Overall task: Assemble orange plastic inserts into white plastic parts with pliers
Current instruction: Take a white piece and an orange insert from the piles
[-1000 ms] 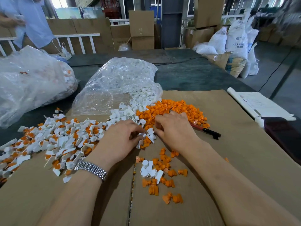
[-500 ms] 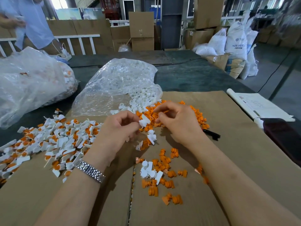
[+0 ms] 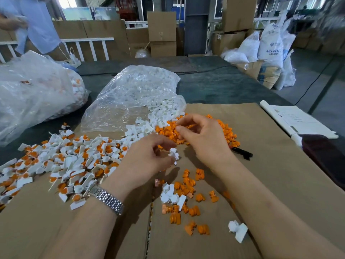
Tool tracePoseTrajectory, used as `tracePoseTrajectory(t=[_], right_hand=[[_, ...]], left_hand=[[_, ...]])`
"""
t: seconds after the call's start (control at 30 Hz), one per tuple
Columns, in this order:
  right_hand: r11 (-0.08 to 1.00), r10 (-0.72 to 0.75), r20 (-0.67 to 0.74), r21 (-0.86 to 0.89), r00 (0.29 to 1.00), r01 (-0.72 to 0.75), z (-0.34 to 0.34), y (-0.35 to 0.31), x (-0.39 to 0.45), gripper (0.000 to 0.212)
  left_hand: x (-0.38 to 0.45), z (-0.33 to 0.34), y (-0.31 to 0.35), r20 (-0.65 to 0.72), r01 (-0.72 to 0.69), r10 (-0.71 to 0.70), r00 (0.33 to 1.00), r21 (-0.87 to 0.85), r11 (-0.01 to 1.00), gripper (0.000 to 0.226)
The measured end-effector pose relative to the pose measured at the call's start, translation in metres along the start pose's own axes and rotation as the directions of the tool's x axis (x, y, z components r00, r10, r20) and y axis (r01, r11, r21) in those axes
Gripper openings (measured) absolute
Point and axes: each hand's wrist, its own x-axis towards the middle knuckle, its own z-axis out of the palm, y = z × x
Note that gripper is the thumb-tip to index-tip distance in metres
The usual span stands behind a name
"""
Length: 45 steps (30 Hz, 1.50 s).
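Note:
My right hand (image 3: 203, 139) hovers over the heap of orange inserts (image 3: 226, 131) and pinches one small orange insert between thumb and forefinger. My left hand (image 3: 147, 159) is lower, its fingers loosely curled with nothing visible in them, the fingertips right beside a white part (image 3: 174, 155) lying on the cardboard. Loose white parts (image 3: 143, 128) spill from a clear bag (image 3: 130, 94). The pliers (image 3: 241, 153) lie to the right of my right wrist, only their dark handle showing. One white part (image 3: 239, 230) lies alone near my right forearm.
A large pile of white parts with orange inserts (image 3: 61, 163) covers the left of the cardboard sheet (image 3: 280, 184). A small scatter of orange and white pieces (image 3: 183, 199) lies between my forearms. A second full bag (image 3: 33, 90) sits far left, papers (image 3: 298, 120) at the right. A person stands back left.
My left hand let go of the white part it pinched and dropped toward the cardboard. A lone white part has appeared by my right forearm. My right hand stayed over the orange heap.

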Motion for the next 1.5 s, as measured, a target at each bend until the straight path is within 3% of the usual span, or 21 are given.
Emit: tracePoseTrajectory(t=[0.13, 0.3, 0.37, 0.43, 0.5, 0.57, 0.63, 0.67, 0.73, 0.87, 1.0, 1.07, 1.1, 1.17, 1.23, 1.27, 1.37, 1.43, 1.5], right_hand=[[1.0, 0.002, -0.017, -0.023, 1.0, -0.002, -0.001, 0.001, 0.002, 0.008], [0.999, 0.018, -0.001, -0.035, 1.0, -0.018, 0.002, 0.003, 0.002, 0.007], [1.0, 0.027, -0.013, -0.01, 1.0, -0.027, 0.0, 0.004, 0.002, 0.007], [0.999, 0.025, -0.018, 0.032, 1.0, -0.025, -0.002, 0.003, 0.002, 0.006], [0.997, 0.002, -0.019, 0.075, 1.0, -0.001, -0.004, 0.001, 0.001, 0.006], [0.994, -0.021, -0.017, 0.107, 1.0, 0.023, -0.006, -0.001, 0.0, 0.005], [0.99, -0.028, 0.0, 0.14, 1.0, 0.027, -0.008, -0.003, -0.001, 0.003], [0.988, -0.031, 0.015, 0.152, 0.999, 0.028, -0.009, -0.005, -0.002, 0.003], [0.989, -0.054, 0.057, 0.144, 0.997, 0.045, -0.011, -0.008, -0.004, 0.004], [0.993, -0.114, 0.132, 0.041, 0.985, 0.11, -0.007, -0.014, -0.008, 0.005], [0.993, -0.122, 0.059, 0.012, 0.991, 0.121, -0.006, -0.016, -0.009, 0.004], [0.991, -0.127, 0.009, -0.028, 0.992, 0.127, -0.007, -0.014, -0.007, 0.004], [0.991, -0.122, -0.005, -0.051, 0.993, 0.122, -0.008, -0.013, -0.007, 0.003], [0.992, -0.103, -0.021, -0.08, 0.994, 0.101, -0.008, -0.011, -0.005, 0.003], [0.992, -0.088, -0.031, -0.092, 0.996, 0.085, -0.009, -0.009, -0.004, 0.003], [0.992, -0.08, -0.033, -0.098, 0.996, 0.077, -0.009, -0.008, -0.004, 0.003], [0.991, -0.053, -0.029, -0.125, 0.998, 0.048, -0.009, -0.005, -0.002, 0.004], [0.989, -0.043, -0.026, -0.141, 0.999, 0.039, -0.008, -0.004, -0.002, 0.004], [0.988, -0.043, -0.018, -0.151, 0.999, 0.04, -0.006, -0.003, -0.001, 0.005]], left_hand=[[-0.001, 0.016, 0.0, 0.014, -0.082, 0.082, 0.997, 0.257, 0.963, 0.03], [-0.001, 0.02, 0.004, -0.048, -0.083, 0.102, 0.994, 0.293, 0.953, 0.017], [0.0, 0.017, 0.005, -0.116, -0.045, 0.066, 0.991, 0.176, 0.983, 0.017], [0.001, 0.009, 0.005, -0.17, 0.055, -0.076, 0.983, -0.126, 0.99, 0.025], [0.001, 0.0, 0.01, -0.111, 0.167, -0.249, 0.962, -0.478, 0.862, 0.029], [0.002, -0.006, 0.013, 0.027, 0.242, -0.366, 0.93, -0.794, 0.557, 0.026], [0.003, -0.01, 0.011, 0.16, 0.269, -0.379, 0.911, -0.929, 0.253, 0.021], [0.004, -0.011, 0.009, 0.207, 0.281, -0.358, 0.91, -0.945, 0.166, 0.019], [0.005, -0.013, 0.004, 0.27, 0.308, -0.297, 0.916, -0.947, 0.089, 0.019], [0.005, -0.012, -0.001, 0.322, 0.343, -0.232, 0.918, -0.937, 0.059, 0.033], [0.004, -0.012, -0.003, 0.341, 0.352, -0.222, 0.913, -0.936, 0.013, 0.034], [0.005, -0.012, -0.001, 0.313, 0.334, -0.251, 0.916, -0.942, 0.044, 0.033], [0.005, -0.012, 0.001, 0.27, 0.311, -0.289, 0.918, -0.944, 0.107, 0.03], [0.004, -0.01, 0.002, 0.091, 0.265, -0.423, 0.902, -0.888, 0.375, 0.015], [0.003, -0.011, 0.0, -0.147, 0.258, -0.487, 0.861, -0.699, 0.667, 0.008], [0.002, -0.012, -0.004, -0.211, 0.257, -0.482, 0.851, -0.632, 0.731, 0.008], [0.002, -0.017, -0.006, -0.211, 0.225, -0.392, 0.895, -0.545, 0.807, 0.008], [0.002, -0.015, -0.006, -0.199, 0.155, -0.211, 0.957, -0.264, 0.952, 0.007], [0.002, -0.013, -0.006, -0.192, 0.097, -0.103, 0.976, -0.041, 0.994, 0.013]])
